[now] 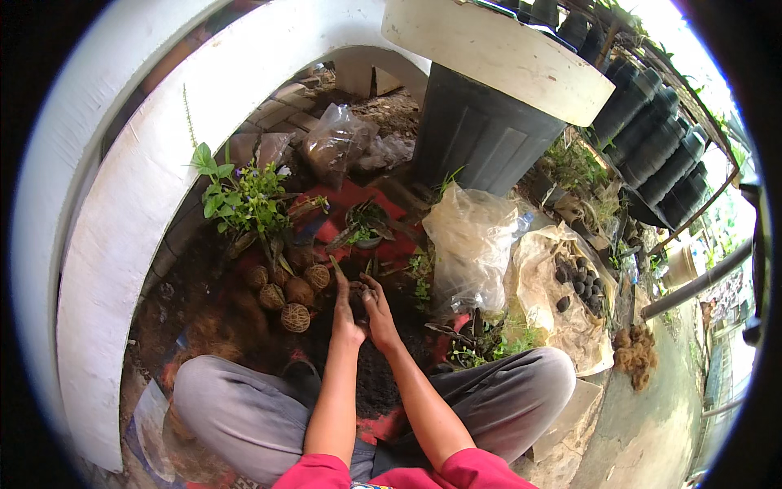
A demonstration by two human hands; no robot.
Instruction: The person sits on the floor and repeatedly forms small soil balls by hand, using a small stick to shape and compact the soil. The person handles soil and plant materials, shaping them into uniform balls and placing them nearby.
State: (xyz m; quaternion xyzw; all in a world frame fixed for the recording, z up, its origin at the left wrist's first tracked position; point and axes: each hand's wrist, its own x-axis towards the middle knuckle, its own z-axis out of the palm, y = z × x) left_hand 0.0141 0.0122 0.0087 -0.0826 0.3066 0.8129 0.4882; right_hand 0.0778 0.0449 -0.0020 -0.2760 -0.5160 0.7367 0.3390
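Observation:
My left hand (pixel 346 312) and my right hand (pixel 380 313) are cupped together around a dark clump of soil (pixel 359 304), mostly hidden between the palms. A green leaf tip shows just above my left fingers; whether it comes from the clump I cannot tell. Dark loose soil (pixel 379 382) lies below the hands, between my forearms. To the left sit several fibre balls wrapped in string, one of them (pixel 295 318) nearest my left wrist. A small pot with a green plant (pixel 366 232) stands beyond my fingertips.
Flowering plants (pixel 244 198) stand at the left beside a white curved wall (pixel 183 134). A clear plastic bag (pixel 473 244) and a sheet holding dark round lumps (pixel 531 287) lie to the right. Brown fibre (pixel 635 354) lies farther right. A large dark planter (pixel 482 128) stands ahead.

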